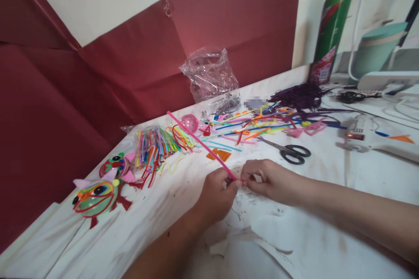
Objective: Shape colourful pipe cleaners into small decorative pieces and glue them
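A long pink pipe cleaner slants up and away to the left from my left hand, whose thumb and fingers pinch it near its lower end. My right hand is closed on the short end of the same pipe cleaner, which looks bent or twisted between the two hands. Just beyond my hands lie orange felt pieces and scissors with black handles. Farther off is a clear pink plastic ball.
Two decorated ball creatures stand at left beside a bag of colourful pipe cleaners. Loose pipe cleaners, purple strands and a clear plastic bag lie at the back. A glue gun rests at right, near a green bottle.
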A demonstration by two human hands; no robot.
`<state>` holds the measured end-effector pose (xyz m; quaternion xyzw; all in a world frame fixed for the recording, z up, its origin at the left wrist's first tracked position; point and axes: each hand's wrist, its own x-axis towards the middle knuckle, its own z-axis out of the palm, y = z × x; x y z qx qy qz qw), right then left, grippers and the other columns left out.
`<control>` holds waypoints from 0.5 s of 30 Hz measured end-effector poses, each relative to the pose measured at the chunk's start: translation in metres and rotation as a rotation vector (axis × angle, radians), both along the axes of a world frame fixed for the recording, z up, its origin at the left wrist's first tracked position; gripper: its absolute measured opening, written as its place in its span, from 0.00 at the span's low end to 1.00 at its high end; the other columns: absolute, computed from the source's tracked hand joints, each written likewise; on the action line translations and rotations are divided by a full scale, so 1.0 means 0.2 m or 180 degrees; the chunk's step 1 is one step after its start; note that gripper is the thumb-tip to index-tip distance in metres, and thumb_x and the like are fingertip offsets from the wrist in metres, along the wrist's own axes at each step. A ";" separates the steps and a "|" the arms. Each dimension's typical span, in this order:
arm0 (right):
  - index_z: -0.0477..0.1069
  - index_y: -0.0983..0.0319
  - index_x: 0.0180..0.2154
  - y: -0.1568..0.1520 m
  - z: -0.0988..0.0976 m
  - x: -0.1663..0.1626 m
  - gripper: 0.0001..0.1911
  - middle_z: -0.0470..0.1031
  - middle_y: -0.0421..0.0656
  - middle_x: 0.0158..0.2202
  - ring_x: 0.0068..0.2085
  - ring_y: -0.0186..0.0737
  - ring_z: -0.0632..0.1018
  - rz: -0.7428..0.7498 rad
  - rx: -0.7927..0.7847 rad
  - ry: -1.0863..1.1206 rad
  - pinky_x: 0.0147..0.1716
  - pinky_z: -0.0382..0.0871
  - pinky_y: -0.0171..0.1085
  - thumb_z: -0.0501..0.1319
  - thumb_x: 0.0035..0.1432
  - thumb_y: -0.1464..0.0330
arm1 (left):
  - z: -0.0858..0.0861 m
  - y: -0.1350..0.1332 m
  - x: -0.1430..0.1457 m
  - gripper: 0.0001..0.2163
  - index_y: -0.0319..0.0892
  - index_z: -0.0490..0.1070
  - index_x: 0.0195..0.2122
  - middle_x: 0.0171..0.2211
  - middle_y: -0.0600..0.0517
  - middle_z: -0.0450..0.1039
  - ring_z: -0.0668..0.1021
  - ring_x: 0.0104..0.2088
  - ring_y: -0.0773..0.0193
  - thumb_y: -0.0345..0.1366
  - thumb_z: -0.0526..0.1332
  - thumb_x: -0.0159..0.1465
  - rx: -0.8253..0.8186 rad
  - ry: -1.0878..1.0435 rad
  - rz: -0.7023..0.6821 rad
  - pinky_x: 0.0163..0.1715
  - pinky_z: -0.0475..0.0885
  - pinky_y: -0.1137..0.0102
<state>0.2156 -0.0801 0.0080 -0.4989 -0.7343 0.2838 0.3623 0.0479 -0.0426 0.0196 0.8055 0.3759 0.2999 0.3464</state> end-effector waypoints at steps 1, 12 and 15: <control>0.68 0.62 0.23 0.00 -0.01 -0.01 0.07 0.68 0.38 0.22 0.24 0.33 0.66 -0.0054 -0.0045 0.0109 0.23 0.59 0.32 0.55 0.51 0.69 | 0.00 0.00 0.00 0.03 0.40 0.70 0.23 0.21 0.54 0.67 0.69 0.25 0.66 0.31 0.58 0.52 0.0009 -0.0055 -0.0004 0.28 0.64 0.73; 0.70 0.62 0.30 -0.03 -0.07 -0.11 0.11 0.73 0.39 0.27 0.29 0.35 0.72 -0.0380 -0.0642 0.1826 0.30 0.65 0.34 0.59 0.50 0.60 | -0.05 -0.06 0.04 0.05 0.39 0.67 0.25 0.22 0.54 0.70 0.71 0.26 0.67 0.35 0.59 0.54 -0.0780 -0.1409 0.0572 0.29 0.66 0.73; 0.70 0.62 0.28 -0.04 -0.08 -0.10 0.11 0.72 0.38 0.25 0.27 0.34 0.71 -0.0492 -0.0503 0.1744 0.27 0.64 0.33 0.58 0.51 0.60 | -0.07 -0.06 0.04 0.05 0.39 0.68 0.26 0.23 0.54 0.70 0.71 0.27 0.66 0.35 0.59 0.54 -0.0650 -0.1313 0.0467 0.31 0.66 0.72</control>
